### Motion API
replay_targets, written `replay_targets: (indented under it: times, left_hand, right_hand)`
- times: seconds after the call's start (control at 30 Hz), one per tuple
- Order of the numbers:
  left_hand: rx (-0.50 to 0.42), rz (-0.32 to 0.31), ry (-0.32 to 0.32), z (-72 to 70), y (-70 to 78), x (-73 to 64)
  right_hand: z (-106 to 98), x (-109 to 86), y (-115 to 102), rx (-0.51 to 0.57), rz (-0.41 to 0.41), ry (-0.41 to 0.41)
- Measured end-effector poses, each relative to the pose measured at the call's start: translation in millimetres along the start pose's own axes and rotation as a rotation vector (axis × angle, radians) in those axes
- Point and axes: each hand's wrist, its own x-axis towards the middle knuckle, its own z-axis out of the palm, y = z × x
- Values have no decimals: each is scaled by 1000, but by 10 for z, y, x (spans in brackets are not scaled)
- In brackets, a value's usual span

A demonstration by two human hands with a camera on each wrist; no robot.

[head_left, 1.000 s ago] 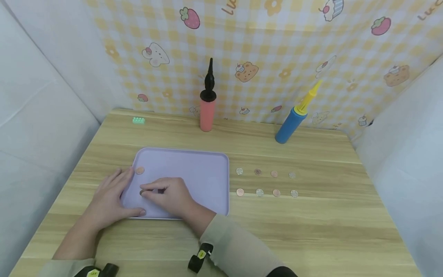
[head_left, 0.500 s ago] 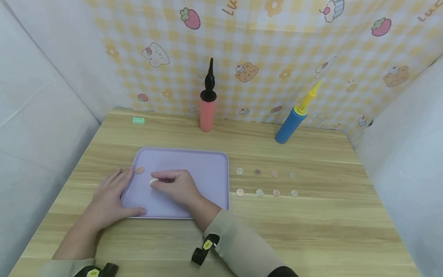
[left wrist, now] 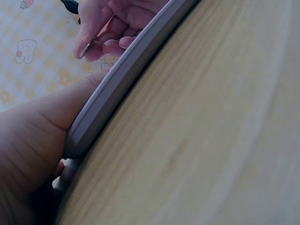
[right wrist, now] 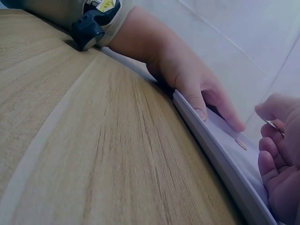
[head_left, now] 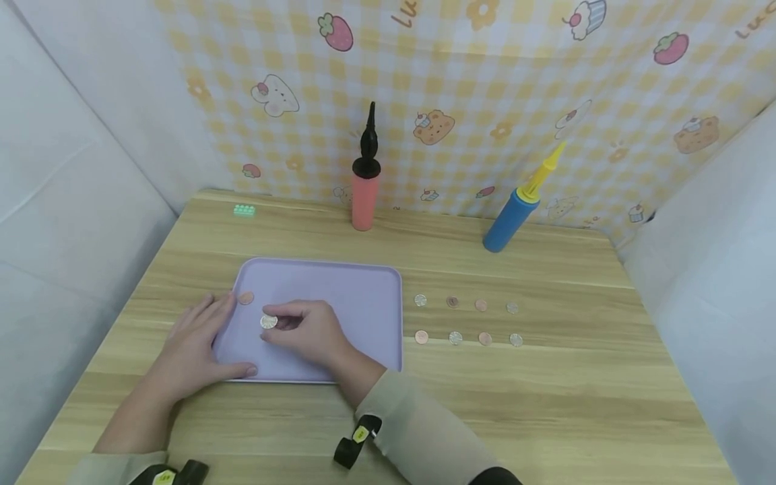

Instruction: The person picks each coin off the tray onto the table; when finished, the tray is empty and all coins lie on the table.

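My right hand [head_left: 312, 331] hovers over the left half of a lilac tray [head_left: 364, 303], pinching a silver coin [head_left: 269, 322] between thumb and forefinger. The coin's face is visible in the head view; both wrist views show it as a thin edge at the fingertips. A copper coin [head_left: 245, 298] lies in the tray near its left rim, close to the left fingertips. With fingers extended along the tray's left edge and thumb over the near rim, my left hand [head_left: 190, 353] rests at the tray's near left corner.
Right of the tray, several silver and copper coins lie in two rows, one a copper coin [head_left: 421, 337]. Behind stand a pink pump [head_left: 364, 202] with a black nozzle and a leaning blue pump [head_left: 508, 222]. A green toy brick [head_left: 244, 210] lies at the back left.
My right hand has shifted up and right from low over the tray's left side, carrying the coin, whose face has turned into view. My left hand stays in place.
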Motion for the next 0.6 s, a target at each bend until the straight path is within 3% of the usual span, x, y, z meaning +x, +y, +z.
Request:
replay_targets:
  times: [0.43, 0.6]
  left_hand:
    - [-4, -7, -8, -11, 7, 1]
    - [-1, -1, -9, -7, -3, 10]
  right_hand:
    - [-52, -43, -18, 6, 64, 18]
    - [-206, -88, 28, -70, 16, 1]
